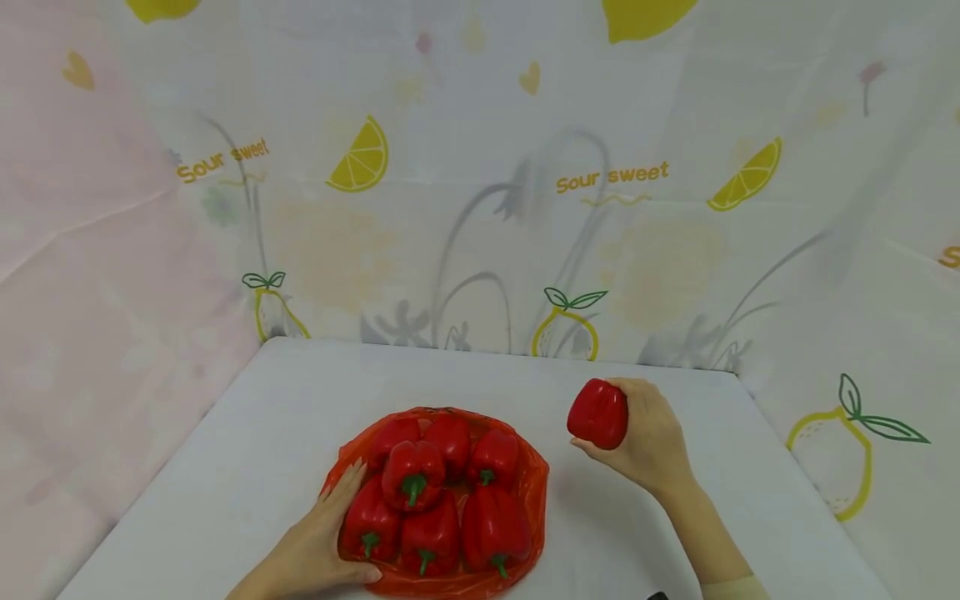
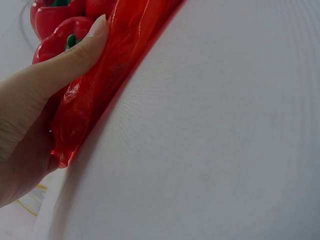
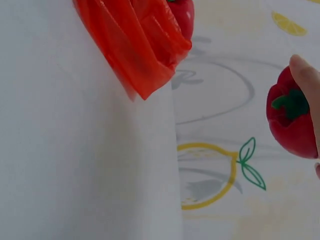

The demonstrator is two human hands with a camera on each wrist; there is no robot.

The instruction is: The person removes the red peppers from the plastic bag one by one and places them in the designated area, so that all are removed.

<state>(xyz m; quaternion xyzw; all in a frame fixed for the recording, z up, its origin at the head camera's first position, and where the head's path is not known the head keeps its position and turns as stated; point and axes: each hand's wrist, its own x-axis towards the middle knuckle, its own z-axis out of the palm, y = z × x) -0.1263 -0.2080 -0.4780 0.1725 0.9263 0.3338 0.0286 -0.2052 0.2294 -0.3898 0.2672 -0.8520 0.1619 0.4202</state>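
Note:
In the head view my right hand [image 1: 651,433] holds a single red bell pepper [image 1: 597,414] raised to the right of the bag. The right wrist view shows that pepper's green stem [image 3: 291,104], with a fingertip over its side. My left hand [image 1: 318,533] grips the left side of a red plastic bag [image 1: 536,492], whose rim lies spread open on the table. From the left wrist, the thumb [image 2: 75,62] lies across the bag's edge; the other fingers are hidden. Several red bell peppers [image 1: 497,525] fill the bag, one pepper [image 1: 413,473] lying on top of the others.
A white table [image 1: 622,533] bears the bag. Behind it hangs a pale cloth backdrop [image 1: 465,108] printed with lemons and words, and it continues along both sides. A small dark object [image 1: 657,596] shows at the bottom edge of the head view.

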